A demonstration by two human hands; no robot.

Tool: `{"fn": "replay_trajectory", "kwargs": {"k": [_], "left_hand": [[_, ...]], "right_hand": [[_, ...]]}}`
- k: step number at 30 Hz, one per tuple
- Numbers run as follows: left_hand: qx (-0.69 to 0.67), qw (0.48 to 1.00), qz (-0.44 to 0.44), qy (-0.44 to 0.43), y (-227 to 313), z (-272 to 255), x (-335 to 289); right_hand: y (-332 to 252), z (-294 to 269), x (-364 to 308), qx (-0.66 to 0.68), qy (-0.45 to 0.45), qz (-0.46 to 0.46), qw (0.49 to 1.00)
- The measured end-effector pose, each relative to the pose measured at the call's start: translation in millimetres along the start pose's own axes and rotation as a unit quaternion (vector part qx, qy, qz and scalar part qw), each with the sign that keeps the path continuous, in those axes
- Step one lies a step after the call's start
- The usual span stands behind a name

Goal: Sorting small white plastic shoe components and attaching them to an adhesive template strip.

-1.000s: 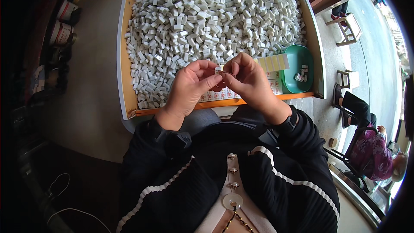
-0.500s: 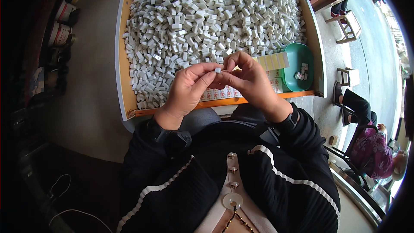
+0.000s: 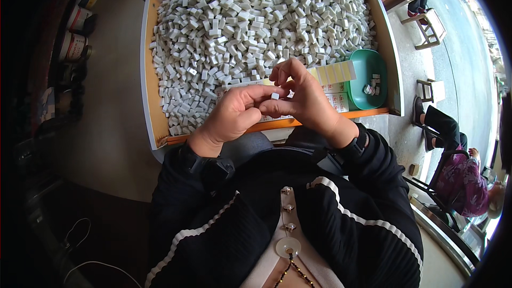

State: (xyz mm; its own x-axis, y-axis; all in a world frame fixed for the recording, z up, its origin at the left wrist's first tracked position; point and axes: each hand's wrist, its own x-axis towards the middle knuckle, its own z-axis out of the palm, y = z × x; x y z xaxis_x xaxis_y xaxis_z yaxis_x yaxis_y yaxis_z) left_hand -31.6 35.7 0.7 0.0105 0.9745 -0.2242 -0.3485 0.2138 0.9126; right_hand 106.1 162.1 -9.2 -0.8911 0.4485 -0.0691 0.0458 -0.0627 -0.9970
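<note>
A small white block [image 3: 275,96] sits between the fingertips of both my hands, above the drawer's near edge. My left hand [image 3: 232,112] comes from the left, its forefinger stretched along the block and its thumb bent beneath. From the right, my right hand [image 3: 309,98] has its thumb below the block and its forefinger arched above. Fingers partly hide the block's contact points. Under and beside the hands lie white sheets with rows of red-printed stickers [image 3: 337,102]. A strip with pale yellow sections [image 3: 333,73] reaches from behind my right hand toward a green tray [image 3: 358,64].
Loose white blocks [image 3: 256,21] are heaped in a large drawer with an orange near edge [image 3: 368,112]. Several blocks [image 3: 373,85] lie in the green tray. Stools [image 3: 426,28] and a seated person [image 3: 461,181] are off to the right. Containers [image 3: 74,45] line the left.
Both hands have shifted slightly nearer to me with the block. My left thumb has drawn back from it, and my right forefinger has lifted and arched.
</note>
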Motion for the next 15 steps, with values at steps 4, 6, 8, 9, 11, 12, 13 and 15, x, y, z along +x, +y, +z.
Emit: {"fn": "replay_trajectory", "kwargs": {"k": [4,6,8,9,11,12,13,15], "left_hand": [[-0.039,0.998,-0.014,-0.051,8,1,-2],[-0.026,0.996,-0.013,-0.089,12,2,-3],[-0.037,0.995,-0.023,-0.093,13,4,-2],[-0.049,0.994,-0.032,-0.096,13,5,-2],[-0.059,0.993,-0.040,-0.098,13,7,-1],[-0.095,0.989,-0.046,-0.101,13,7,0],[-0.131,0.985,-0.052,-0.104,12,7,1],[-0.167,0.979,-0.056,-0.104,10,7,2]], "right_hand": [[2,-1,-1,-0.089,0.002,-0.037,0.995],[0,0,-2,-0.103,0.004,-0.028,0.994],[-1,1,-3,-0.118,0.008,-0.028,0.993],[-1,1,-3,-0.133,0.011,-0.028,0.991],[-2,1,-2,-0.147,0.013,-0.030,0.989],[-1,1,-2,-0.174,0.039,-0.071,0.981],[-1,1,-1,-0.200,0.065,-0.112,0.971],[-2,1,0,-0.224,0.089,-0.155,0.958]]}}
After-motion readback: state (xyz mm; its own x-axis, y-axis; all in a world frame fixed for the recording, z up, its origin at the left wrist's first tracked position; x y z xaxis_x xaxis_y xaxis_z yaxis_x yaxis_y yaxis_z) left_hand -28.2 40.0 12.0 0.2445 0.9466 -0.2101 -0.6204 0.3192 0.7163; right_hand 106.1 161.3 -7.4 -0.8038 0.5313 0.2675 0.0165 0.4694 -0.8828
